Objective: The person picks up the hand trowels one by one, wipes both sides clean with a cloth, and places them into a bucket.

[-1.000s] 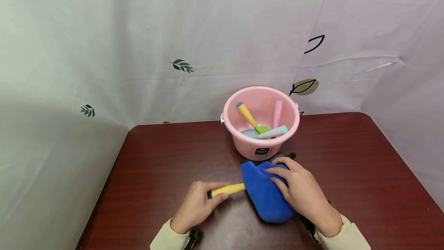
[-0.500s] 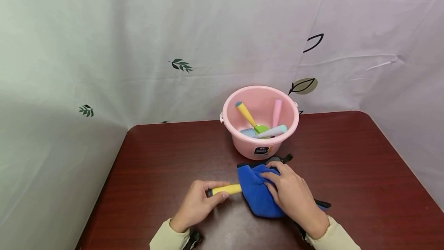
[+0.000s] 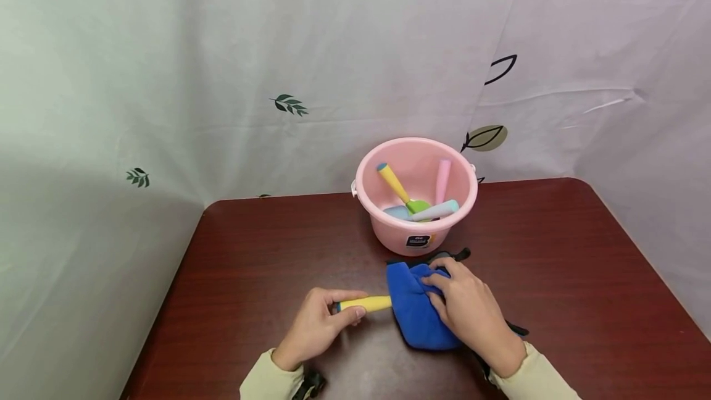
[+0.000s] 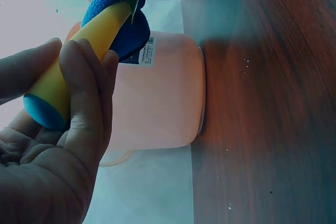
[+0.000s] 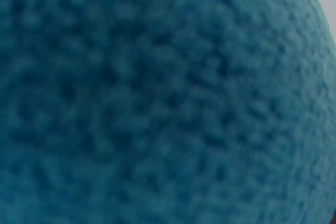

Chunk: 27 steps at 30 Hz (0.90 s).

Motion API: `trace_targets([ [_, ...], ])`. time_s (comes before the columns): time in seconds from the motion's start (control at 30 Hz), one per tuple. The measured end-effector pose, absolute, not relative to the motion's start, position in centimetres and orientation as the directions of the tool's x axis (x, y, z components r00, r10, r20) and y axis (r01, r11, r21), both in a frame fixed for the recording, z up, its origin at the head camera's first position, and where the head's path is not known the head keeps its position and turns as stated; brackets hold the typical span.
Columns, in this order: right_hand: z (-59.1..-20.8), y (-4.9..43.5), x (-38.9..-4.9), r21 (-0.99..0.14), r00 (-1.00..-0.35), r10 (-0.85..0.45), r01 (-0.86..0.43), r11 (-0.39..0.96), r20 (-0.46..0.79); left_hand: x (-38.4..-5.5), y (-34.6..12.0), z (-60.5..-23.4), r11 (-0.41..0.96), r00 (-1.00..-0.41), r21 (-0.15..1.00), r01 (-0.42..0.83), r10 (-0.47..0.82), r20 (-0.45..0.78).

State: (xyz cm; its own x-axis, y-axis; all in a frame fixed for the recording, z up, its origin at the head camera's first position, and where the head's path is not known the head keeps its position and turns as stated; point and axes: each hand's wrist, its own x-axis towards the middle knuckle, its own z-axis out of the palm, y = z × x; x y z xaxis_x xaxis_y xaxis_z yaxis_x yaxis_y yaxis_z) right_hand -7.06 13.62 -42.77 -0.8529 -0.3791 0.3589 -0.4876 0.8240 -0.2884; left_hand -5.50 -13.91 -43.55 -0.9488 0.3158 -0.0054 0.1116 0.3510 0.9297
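Observation:
In the head view my left hand (image 3: 316, 326) pinches the yellow handle of a utensil (image 3: 366, 304) between thumb and fingers. Its blue butt end shows clearly in the left wrist view, and a sliver of green shows past the handle (image 4: 100, 32). The utensil's head is hidden inside a blue cloth (image 3: 419, 316) with dark edging. My right hand (image 3: 472, 310) holds this cloth bunched round the head, fingers curled into its folds. Blue fabric (image 5: 157, 98) fills nearly all of the right wrist view.
Just behind the cloth stands a pink bucket (image 3: 408, 242) with several utensils in it: a yellow handle (image 3: 393, 183) with a green head, a pink handle (image 3: 442, 181) and a pale one (image 3: 436, 210). The dark red table (image 3: 250, 252) meets a pale patterned curtain (image 3: 333, 66).
The right hand and the cloth slid left along the utensil, then the cloth's edge came back slightly to the right. My left hand kept its hold on the handle.

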Motion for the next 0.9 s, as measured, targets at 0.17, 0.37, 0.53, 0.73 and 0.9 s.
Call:
trace_targets([
  [0.17,-42.5,14.0,-7.2,-0.297,-0.859,-0.353,-0.47,0.831,0.371,-5.5,-14.1,-43.6,0.349,-0.947,0.927,0.134,0.322,0.016],
  [0.37,-42.5,14.3,-7.3,-0.307,-0.869,-0.339,-0.454,0.837,0.361,-5.4,-14.4,-43.6,0.361,-0.949,0.924,0.124,0.316,0.004],
  [0.53,-42.5,14.7,-7.4,-0.314,-0.876,-0.32,-0.438,0.842,0.362,-5.4,-14.6,-43.6,0.356,-0.952,0.929,0.106,0.307,-0.009],
  [0.73,-42.4,15.5,-7.6,-0.319,-0.892,-0.284,-0.4,0.86,0.352,-5.4,-15.1,-43.8,0.369,-0.957,0.922,0.116,0.291,0.004],
  [0.9,-42.1,16.4,-7.7,-0.313,-0.891,-0.254,-0.38,0.87,0.375,-5.6,-15.6,-43.7,0.398,-0.965,0.909,0.12,0.263,0.013],
])
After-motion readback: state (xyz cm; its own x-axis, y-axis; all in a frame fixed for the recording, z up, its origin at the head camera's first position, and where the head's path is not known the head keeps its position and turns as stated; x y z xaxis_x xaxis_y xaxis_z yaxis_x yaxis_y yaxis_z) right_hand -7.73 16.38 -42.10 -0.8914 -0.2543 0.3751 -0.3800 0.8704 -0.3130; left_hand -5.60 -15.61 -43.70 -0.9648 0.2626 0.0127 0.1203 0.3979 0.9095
